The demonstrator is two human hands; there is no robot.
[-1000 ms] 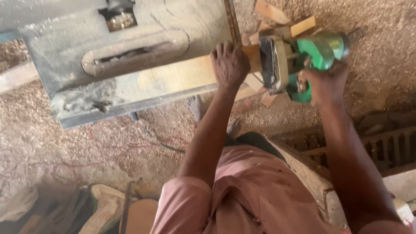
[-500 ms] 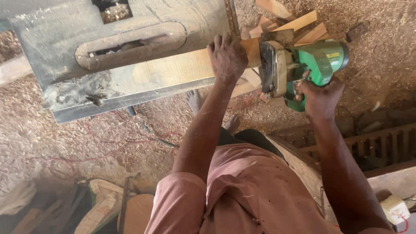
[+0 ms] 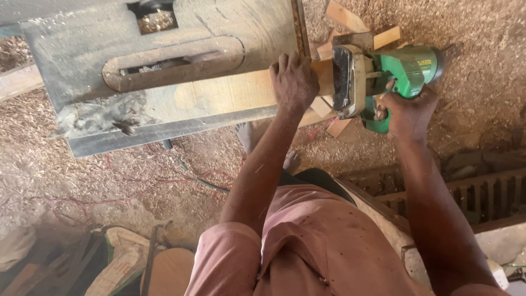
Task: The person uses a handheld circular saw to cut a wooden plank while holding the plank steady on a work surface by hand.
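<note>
Tabletop [image 3: 181, 118]: grey metal, dusty, with an oblong slot [image 3: 170, 63] near the middle. A plank [image 3: 230, 93] lies flat on it just below the slot, its end overhanging the right edge. Sawdust sits left of the plank. Floor [image 3: 82, 181] below is covered in shavings, with a red wire [image 3: 137, 189] and offcuts [image 3: 337, 127].

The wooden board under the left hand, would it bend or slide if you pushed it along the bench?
The board looks thick and flat, so probably stiff. Sawdust on the metal bench may let it slide easily, though the left hand pressing down likely steadies it.
</note>
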